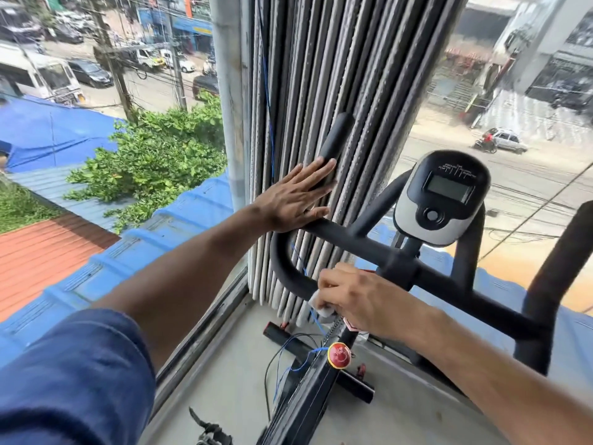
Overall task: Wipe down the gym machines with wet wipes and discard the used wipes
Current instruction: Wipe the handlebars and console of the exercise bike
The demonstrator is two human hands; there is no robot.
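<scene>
A black exercise bike's handlebar (pixel 369 242) fills the middle of the head view, with a grey and black console (pixel 444 197) above it. My left hand (pixel 293 197) lies flat with straight fingers against the left handlebar grip (pixel 333 139). My right hand (pixel 349 297) grips a white wet wipe (pixel 319 305) and presses it on the lower left curve of the handlebar, near the bike's stem. Most of the wipe is hidden under my fingers.
A red round knob (pixel 339 354) sits on the bike frame below my right hand. Bunched grey vertical blinds (pixel 337 75) hang just behind the handlebar. Glass windows close in the left and back sides. Blue wires (pixel 298 364) trail over the bike's base on the floor.
</scene>
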